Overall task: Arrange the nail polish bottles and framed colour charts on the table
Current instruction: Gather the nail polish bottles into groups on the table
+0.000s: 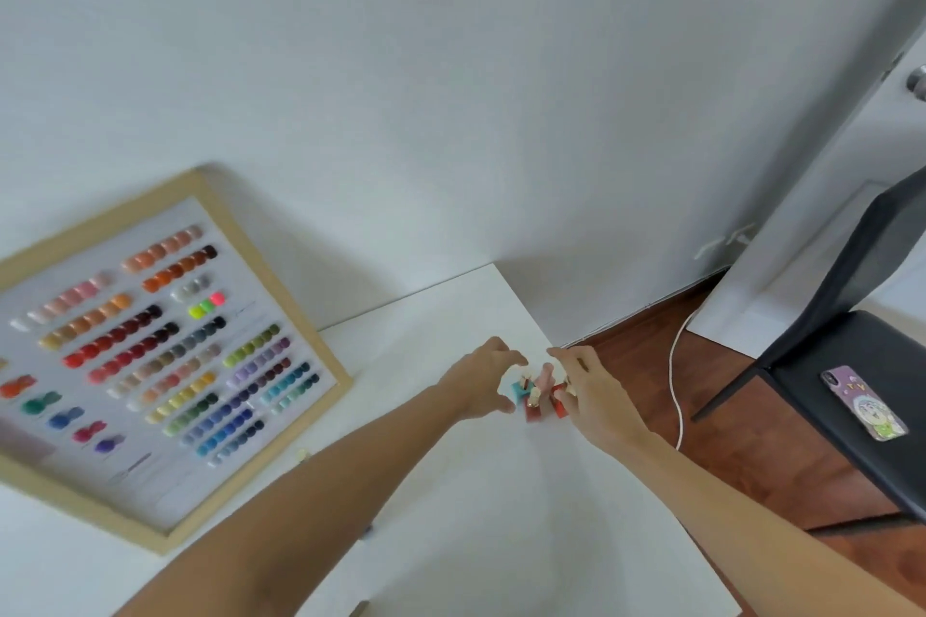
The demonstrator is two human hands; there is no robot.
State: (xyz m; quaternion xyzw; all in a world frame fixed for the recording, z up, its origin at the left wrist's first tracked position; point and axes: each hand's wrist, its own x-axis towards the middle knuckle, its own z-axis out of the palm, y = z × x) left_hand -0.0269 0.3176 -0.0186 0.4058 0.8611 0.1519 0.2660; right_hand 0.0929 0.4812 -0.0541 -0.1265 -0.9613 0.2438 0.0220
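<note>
Two bare forearms extend from the lower frame across the white table. At centre frame, the left hand and right hand flank a cluster of nail polish bottles near the table's far corner, fingers spread, gripping nothing. At left, the framed colour chart leans against the wall.
</note>
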